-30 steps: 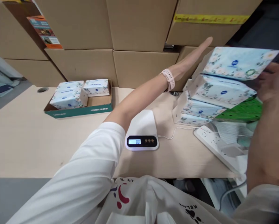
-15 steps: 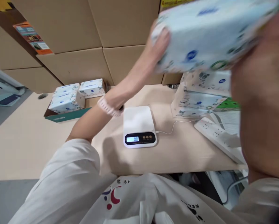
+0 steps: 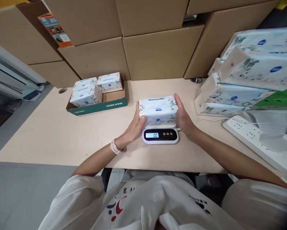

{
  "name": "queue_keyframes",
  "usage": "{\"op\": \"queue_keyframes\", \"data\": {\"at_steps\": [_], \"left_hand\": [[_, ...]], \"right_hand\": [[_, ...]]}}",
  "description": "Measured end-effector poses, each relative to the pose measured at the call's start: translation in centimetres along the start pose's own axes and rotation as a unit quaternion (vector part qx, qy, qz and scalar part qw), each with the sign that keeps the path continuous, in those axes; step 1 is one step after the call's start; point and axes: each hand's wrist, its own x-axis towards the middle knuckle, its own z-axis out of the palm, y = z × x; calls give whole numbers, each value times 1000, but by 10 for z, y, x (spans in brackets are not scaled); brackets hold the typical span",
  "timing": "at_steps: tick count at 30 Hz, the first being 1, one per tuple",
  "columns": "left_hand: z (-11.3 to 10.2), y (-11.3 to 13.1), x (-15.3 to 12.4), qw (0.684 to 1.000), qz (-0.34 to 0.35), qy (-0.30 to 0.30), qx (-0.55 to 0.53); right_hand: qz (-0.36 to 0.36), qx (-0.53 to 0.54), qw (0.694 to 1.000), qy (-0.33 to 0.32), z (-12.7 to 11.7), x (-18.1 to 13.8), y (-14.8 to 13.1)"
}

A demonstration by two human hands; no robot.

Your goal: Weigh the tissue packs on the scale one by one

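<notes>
Currently, both hands are gripping one floral-printed Manhua pack (image 3: 159, 110) from its two ends. The left hand (image 3: 135, 126) is pressing on the left end, its thumb lying at the near left corner and its fingers running along the side; a pale pink wristband (image 3: 115, 147) is circling that wrist. The right hand (image 3: 184, 118) is bracing the right end, fingers stretching toward the far edge; where its thumb is sitting, I cannot tell.

Position of pack: it is sitting over the white scale (image 3: 161, 134), covering most of the platform and leaving the near panel visible. The display (image 3: 152, 135) is reading 0.0. Whether the underside is touching the platform, I cannot tell.

Surroundings: the scale is standing on a pale wooden table (image 3: 49, 137). To the far left, a green-sided tray (image 3: 97, 108) is holding three similar packs, two at its left and one at its far right; bare cardboard is showing at its near right. To the right, a stack of packs (image 3: 233, 95) is leaning unevenly beside something green (image 3: 275, 99). Nearer, a white power strip (image 3: 241, 131) is lying at an angle, a thin white cable (image 3: 204, 119) running close by. Brown cartons (image 3: 160, 54) are lining the far side.
</notes>
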Motion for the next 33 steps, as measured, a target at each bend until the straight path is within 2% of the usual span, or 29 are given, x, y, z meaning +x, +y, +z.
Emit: {"op": "queue_keyframes", "data": {"at_steps": [2,6,10,17,21,25,33], "left_hand": [[-2,-2,-3,1000,-17,20,-16],[-5,-4,-9,993,-61,73,-75],[-4,-7,-7,976,-108,103,-159],[-7,-11,3,945,-164,137,-247],[-9,-9,4,943,-161,143,-252],[-10,-8,6,946,-150,143,-250],[-25,-17,8,945,-134,152,-258]], "right_hand": [[3,10,1000,29,-4,-6,-1],[-30,-16,991,132,-13,-16,2],[11,-12,981,193,-19,-13,13],[22,8,978,205,-11,-10,10],[-28,-29,978,203,-6,-14,3],[-78,-51,973,213,-5,-12,7],[-76,-50,965,245,-9,-4,19]]}}
